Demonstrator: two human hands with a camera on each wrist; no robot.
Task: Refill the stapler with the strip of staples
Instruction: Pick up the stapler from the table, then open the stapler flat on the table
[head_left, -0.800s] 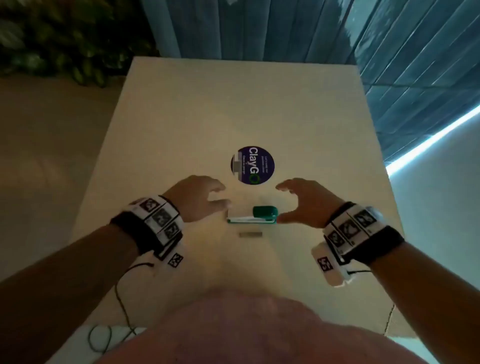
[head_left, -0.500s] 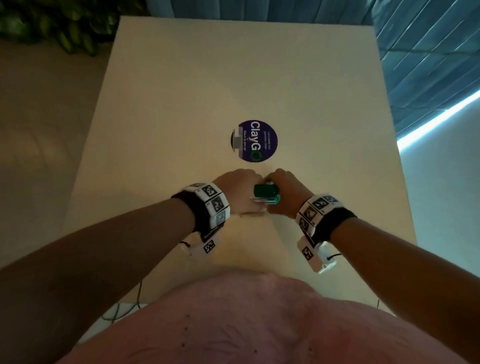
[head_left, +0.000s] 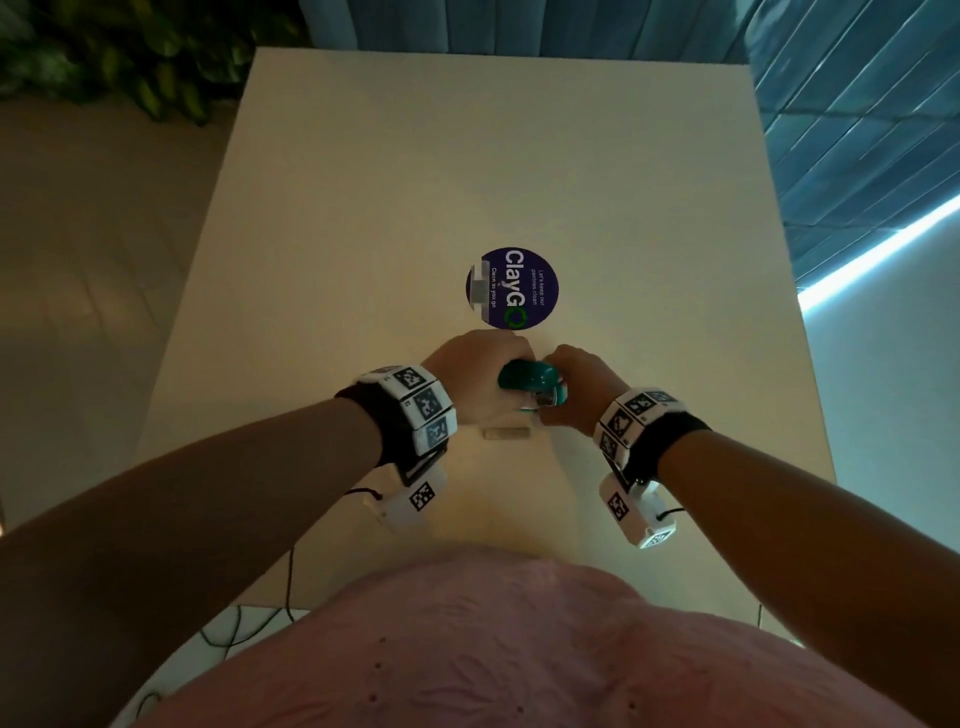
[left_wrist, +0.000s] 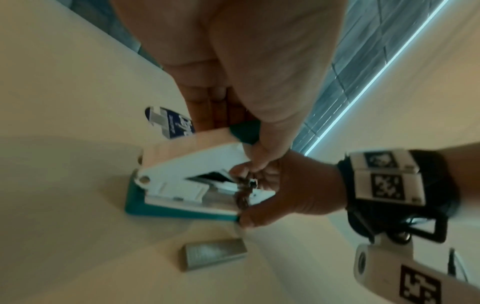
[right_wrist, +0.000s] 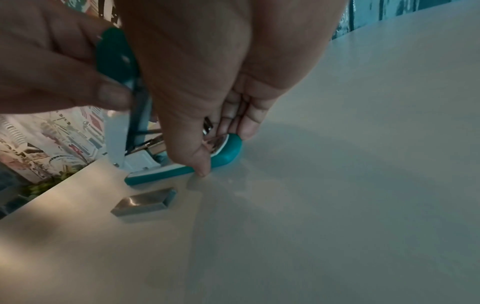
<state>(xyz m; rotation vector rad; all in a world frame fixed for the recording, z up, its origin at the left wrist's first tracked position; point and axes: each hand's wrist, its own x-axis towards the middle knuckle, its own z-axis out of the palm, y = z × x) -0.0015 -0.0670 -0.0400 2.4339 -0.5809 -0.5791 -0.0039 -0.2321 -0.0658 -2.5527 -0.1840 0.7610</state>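
A teal and white stapler stands on the cream table, between my hands. My left hand grips its teal top cover, which is swung up off the base. My right hand pinches the front end of the teal base between thumb and fingers and holds it down. The white inner arm and the metal staple channel show in the left wrist view. The silver strip of staples lies loose on the table just on my side of the stapler, also seen as a staple strip near the base.
A round dark blue sticker sits on the table just beyond the hands. Green plants stand past the far left corner. The table's right edge drops to a lit floor. Cables hang from both wrist cameras.
Both hands came in from the sides and took hold of the stapler. The teal top has since been lifted away from the base. The staple strip has not moved.
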